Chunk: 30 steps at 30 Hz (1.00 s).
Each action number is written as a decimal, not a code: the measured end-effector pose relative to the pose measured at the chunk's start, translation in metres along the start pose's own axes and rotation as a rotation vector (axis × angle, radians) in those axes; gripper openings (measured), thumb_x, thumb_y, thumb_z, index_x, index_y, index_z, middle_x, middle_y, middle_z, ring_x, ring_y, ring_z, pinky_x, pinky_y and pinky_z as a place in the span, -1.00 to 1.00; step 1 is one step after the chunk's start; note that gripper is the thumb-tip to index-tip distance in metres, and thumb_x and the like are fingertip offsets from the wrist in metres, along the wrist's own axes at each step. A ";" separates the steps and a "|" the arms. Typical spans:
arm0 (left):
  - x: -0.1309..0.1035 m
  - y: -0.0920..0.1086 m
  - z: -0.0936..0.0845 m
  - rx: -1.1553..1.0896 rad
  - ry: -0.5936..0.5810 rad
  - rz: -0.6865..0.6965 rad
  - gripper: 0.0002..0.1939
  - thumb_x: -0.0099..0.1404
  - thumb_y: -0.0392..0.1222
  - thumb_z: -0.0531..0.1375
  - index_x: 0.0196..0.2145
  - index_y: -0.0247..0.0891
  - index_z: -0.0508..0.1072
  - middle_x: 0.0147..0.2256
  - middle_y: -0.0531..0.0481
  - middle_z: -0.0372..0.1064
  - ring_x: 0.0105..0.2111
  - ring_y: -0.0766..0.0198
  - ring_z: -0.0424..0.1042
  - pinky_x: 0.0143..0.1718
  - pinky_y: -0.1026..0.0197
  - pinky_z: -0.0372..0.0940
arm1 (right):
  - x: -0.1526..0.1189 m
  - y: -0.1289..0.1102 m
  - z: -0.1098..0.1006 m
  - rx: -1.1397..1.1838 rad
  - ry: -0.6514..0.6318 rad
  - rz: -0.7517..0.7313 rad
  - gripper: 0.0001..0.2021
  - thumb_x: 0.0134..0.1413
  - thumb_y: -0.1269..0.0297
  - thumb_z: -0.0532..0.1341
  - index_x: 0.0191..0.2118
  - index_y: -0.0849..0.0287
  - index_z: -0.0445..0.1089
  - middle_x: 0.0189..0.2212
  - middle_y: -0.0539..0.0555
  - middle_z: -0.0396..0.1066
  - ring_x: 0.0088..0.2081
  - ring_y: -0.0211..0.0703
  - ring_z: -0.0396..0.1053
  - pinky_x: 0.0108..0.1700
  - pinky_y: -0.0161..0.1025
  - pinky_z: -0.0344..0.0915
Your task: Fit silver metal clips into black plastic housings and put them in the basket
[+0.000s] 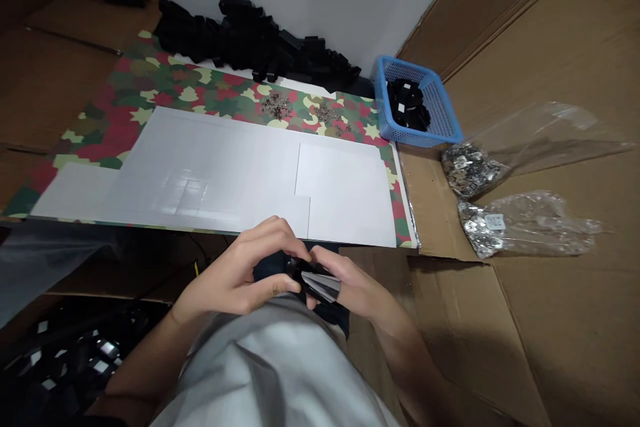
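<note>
Held item: small black plastic part [315, 280], pinched between my left hand [240, 273] and right hand [353, 287], both closed on it, near the white sheet [225, 173].

A camouflage mat [165, 83] in red, green and cream stars lies under plain white sheets [225, 167], with a heap of black parts [260, 40] behind it. The basket [443, 117] is blue mesh and holds more black pieces with white patches. Two clear bags [515, 223] show silvery metal bits on brown cardboard [550, 320].
</note>
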<state>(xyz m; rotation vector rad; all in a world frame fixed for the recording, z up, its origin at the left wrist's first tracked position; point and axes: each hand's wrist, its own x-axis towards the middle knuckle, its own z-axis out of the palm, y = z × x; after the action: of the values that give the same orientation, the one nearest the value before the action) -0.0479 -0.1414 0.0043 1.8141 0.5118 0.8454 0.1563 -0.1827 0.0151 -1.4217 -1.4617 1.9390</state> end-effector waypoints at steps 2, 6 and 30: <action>0.000 -0.002 0.000 -0.046 0.007 -0.006 -0.79 0.29 -0.15 0.25 -0.14 -0.26 0.43 -0.30 -0.06 0.35 -0.29 0.24 0.32 -0.26 0.23 0.22 | -0.004 -0.005 -0.002 -0.003 -0.035 0.026 -0.94 0.08 0.30 0.17 -0.34 0.12 0.25 -0.54 -0.06 0.41 -0.38 -0.19 0.36 -0.42 -0.32 0.16; 0.001 -0.003 0.002 -0.154 0.023 -0.013 -0.79 0.29 -0.15 0.25 -0.15 -0.26 0.44 -0.32 -0.04 0.29 -0.31 0.27 0.31 -0.26 0.25 0.21 | -0.007 -0.012 -0.004 0.010 -0.079 -0.003 -0.89 0.12 0.21 0.17 -0.30 0.10 0.25 -0.52 -0.05 0.43 -0.36 -0.17 0.37 -0.41 -0.29 0.18; -0.001 -0.006 0.012 -0.167 0.027 -0.033 -0.78 0.26 -0.17 0.28 -0.15 -0.24 0.44 -0.32 -0.02 0.29 -0.30 0.27 0.29 -0.24 0.24 0.19 | -0.001 -0.014 -0.008 -0.155 -0.015 -0.047 -0.86 0.13 0.18 0.15 -0.33 0.13 0.25 -0.49 -0.05 0.33 -0.46 -0.23 0.32 -0.43 -0.31 0.19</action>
<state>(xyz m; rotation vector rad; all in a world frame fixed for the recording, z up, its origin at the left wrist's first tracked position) -0.0390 -0.1469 -0.0046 1.6392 0.4726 0.8656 0.1591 -0.1730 0.0279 -1.4253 -1.6685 1.8467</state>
